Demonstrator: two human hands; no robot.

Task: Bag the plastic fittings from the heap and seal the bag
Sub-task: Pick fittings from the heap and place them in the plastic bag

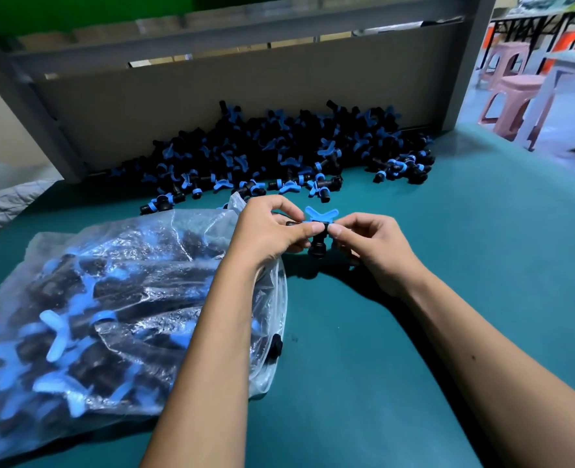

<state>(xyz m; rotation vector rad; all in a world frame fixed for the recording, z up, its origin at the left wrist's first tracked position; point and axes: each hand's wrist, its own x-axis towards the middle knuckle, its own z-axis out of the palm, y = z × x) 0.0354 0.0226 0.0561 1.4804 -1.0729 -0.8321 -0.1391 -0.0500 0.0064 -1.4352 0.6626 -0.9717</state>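
Head view, 1 frame. Risk 1: black plastic tee fitting with blue butterfly-shaped handle (316,228) is held only at fingertips above the teal table mat (414,231), just right of the bag; a slip from either pinch would likely drop it onto the mat, where it could roll away. Risk 2: clear plastic bag already packed with black-and-blue fittings (110,315) lies on its side to the left with its mouth toward the hands, and 1 loose black piece sits at the lower open edge; judged likely to spill if the left forearm, which lies across the bag, drags or lifts the film. Risk 3: bag looks nearly full, so overfilling may leave too little free film to seal. Heap of black and blue plastic fittings (279,153) lies well beyond the hands against the grey backboard (211,92), still large. Pose: left hand (272,231) reaches over the bag mouth, thumb and fingers curled, pinching the fitting's left end. Right hand (367,241) comes in from the right, thumb and forefinger pinching the right end, other fingers curled under. Both wrists raised off the mat; blue handle points up between the 2 hands.
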